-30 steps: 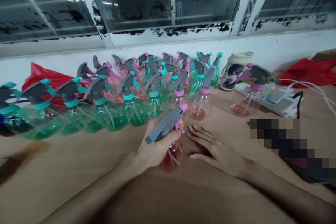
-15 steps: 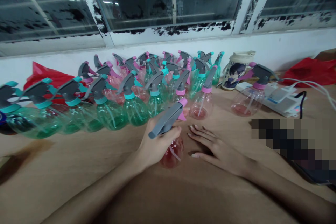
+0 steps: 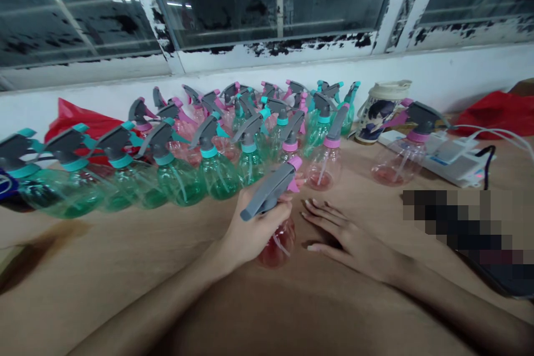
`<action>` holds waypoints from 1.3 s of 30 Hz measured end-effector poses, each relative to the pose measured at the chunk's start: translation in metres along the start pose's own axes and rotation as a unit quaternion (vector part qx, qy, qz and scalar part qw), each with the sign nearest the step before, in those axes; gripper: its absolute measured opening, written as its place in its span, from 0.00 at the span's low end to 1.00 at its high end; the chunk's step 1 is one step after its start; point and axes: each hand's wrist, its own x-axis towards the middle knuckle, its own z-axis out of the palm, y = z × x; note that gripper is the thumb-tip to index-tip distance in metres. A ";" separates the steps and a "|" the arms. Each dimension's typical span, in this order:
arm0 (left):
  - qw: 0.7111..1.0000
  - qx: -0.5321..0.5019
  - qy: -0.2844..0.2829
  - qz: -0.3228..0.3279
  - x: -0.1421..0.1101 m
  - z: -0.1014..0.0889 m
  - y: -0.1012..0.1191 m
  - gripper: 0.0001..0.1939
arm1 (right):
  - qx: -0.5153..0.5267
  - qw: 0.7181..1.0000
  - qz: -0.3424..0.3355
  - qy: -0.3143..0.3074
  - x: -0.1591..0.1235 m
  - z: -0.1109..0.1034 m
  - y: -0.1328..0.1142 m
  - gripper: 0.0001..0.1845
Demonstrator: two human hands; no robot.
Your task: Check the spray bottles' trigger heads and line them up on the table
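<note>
My left hand (image 3: 253, 221) is wrapped round the neck of a spray bottle (image 3: 277, 247) with a clear pink body and a grey and pink trigger head. The bottle stands on the table, and its neck is hidden by my fingers. To the right of it, my right hand (image 3: 348, 236) rests on the table with its fingers stretched out, holding nothing. Just beyond my hands is another pink spray bottle (image 3: 324, 169). Farther right stands one more pink spray bottle (image 3: 398, 164). A row of green spray bottles (image 3: 180, 181) runs off to the left.
More pink and green bottles crowd toward the wall. At the back right are a printed cup-shaped container (image 3: 377, 114), a white power strip (image 3: 453, 161) with cables and a red bag (image 3: 496, 114). Another red bag (image 3: 77, 122) lies back left. A dark, partly blurred-out object (image 3: 500, 272) lies at right.
The whole view has shifted slightly, so everything appears a little farther right. My left hand still grips the pink spray bottle, and my right hand keeps its place on the table.
</note>
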 end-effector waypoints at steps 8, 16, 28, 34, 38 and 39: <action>0.998 -0.025 -0.023 -0.054 -0.001 -0.003 0.002 0.07 | -0.023 1.000 0.009 -0.015 0.000 0.001 0.000 0.34; 0.998 -0.016 0.005 -0.061 -0.002 -0.004 -0.002 0.06 | -0.026 1.000 0.003 -0.015 -0.001 0.001 0.001 0.33; 0.999 -0.019 -0.028 0.000 0.002 -0.006 0.006 0.06 | -0.023 1.000 0.007 -0.020 0.001 -0.001 -0.001 0.34; 1.000 -0.002 -0.022 0.020 0.000 -0.006 0.004 0.09 | -0.022 1.000 0.005 -0.016 -0.001 0.000 0.001 0.33; 0.999 0.011 0.005 0.032 -0.001 -0.004 0.003 0.08 | -0.034 0.999 0.003 -0.018 0.000 0.000 0.000 0.33; 0.999 0.019 0.012 0.033 -0.002 -0.003 0.003 0.08 | -0.036 0.999 0.002 -0.020 0.000 0.000 -0.001 0.33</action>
